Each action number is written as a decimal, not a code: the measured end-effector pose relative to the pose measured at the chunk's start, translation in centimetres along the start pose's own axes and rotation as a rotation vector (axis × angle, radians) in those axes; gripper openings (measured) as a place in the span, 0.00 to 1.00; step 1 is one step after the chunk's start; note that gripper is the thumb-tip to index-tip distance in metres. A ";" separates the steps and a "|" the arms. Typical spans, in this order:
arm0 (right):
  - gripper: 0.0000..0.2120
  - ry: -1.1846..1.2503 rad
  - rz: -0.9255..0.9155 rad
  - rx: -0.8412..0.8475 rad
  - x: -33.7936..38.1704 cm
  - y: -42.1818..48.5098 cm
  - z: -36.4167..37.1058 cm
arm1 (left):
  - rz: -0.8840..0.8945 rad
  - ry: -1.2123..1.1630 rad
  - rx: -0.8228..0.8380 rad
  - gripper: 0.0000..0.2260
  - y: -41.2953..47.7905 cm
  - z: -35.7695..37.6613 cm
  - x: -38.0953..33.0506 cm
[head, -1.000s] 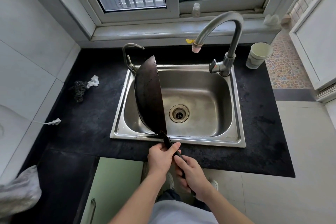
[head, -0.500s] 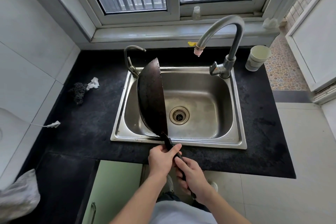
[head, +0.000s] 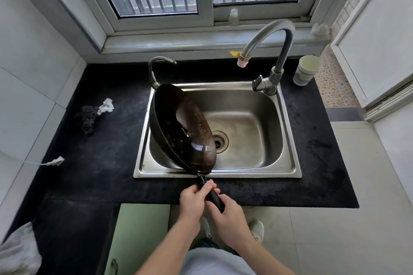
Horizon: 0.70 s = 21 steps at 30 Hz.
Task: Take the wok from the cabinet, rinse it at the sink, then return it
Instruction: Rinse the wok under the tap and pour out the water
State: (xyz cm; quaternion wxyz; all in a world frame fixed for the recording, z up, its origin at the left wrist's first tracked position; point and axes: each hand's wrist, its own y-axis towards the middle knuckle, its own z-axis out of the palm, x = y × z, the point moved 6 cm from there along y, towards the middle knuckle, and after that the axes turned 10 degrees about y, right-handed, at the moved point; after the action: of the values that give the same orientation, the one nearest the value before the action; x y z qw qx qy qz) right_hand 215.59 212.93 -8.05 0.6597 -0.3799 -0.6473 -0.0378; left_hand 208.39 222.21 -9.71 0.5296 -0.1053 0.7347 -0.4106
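Over the steel sink (head: pixel 288 140), both hands tilt the round dark wok (head: pixel 178 127).

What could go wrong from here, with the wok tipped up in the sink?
1. The wok is tilted over the sink's left rim; leftover water could spill onto the counter.
2. Both hands, left and right, grip only the handle; if it is wet, the wok might twist.
3. Its far edge sits close to the small tap and might knock it when lifted.
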 end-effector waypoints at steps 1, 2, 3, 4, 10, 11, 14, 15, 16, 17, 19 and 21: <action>0.04 -0.054 -0.008 -0.036 -0.1 -0.2 0.2 | -0.017 -0.027 0.012 0.07 0.2 -0.1 0.2; 0.04 -0.100 -0.009 -0.066 0.0 -0.3 0.5 | -0.032 -0.051 0.025 0.07 0.3 -0.1 0.4; 0.08 -0.142 -0.005 -0.093 0.0 -0.4 0.7 | -0.045 -0.069 0.040 0.08 0.5 -0.1 0.5; 0.12 -0.177 -0.001 -0.110 -0.1 -0.4 0.9 | -0.057 -0.083 0.059 0.08 0.6 0.0 0.6; 0.15 -0.307 -0.004 -0.174 1.0 -1.2 0.4 | -0.091 -0.155 0.292 0.10 1.0 0.7 0.1; 0.11 -0.257 0.002 -0.170 1.4 -1.2 0.3 | -0.092 -0.171 0.330 0.10 0.9 0.7 -0.1; 0.11 0.108 0.130 -0.055 1.7 -1.3 1.0 | -0.105 -0.239 0.407 0.09 0.9 0.7 -0.4; 0.13 0.234 0.176 -0.005 1.8 -1.3 1.4 | -0.105 -0.260 0.426 0.09 0.8 0.7 -0.7; 0.13 0.317 0.210 0.027 2.0 -1.3 1.8 | -0.101 -0.270 0.441 0.09 0.8 0.8 -0.9; 0.13 0.364 0.234 0.040 2.1 -1.4 2.1 | -0.092 -0.274 0.453 0.09 0.9 0.8 -1.1; 0.13 0.422 0.271 0.019 2.4 -1.5 2.5 | -0.077 -0.260 0.468 0.09 0.9 0.9 -1.4; 0.13 0.434 0.276 -0.010 2.5 -1.6 2.6 | -0.074 -0.244 0.484 0.10 1.0 1.0 -1.5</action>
State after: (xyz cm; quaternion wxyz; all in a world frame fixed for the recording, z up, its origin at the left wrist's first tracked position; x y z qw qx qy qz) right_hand 212.97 214.40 -5.44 0.7801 -0.4512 -0.4324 -0.0311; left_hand 210.13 223.25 -9.45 0.6086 -0.0512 0.5418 -0.5774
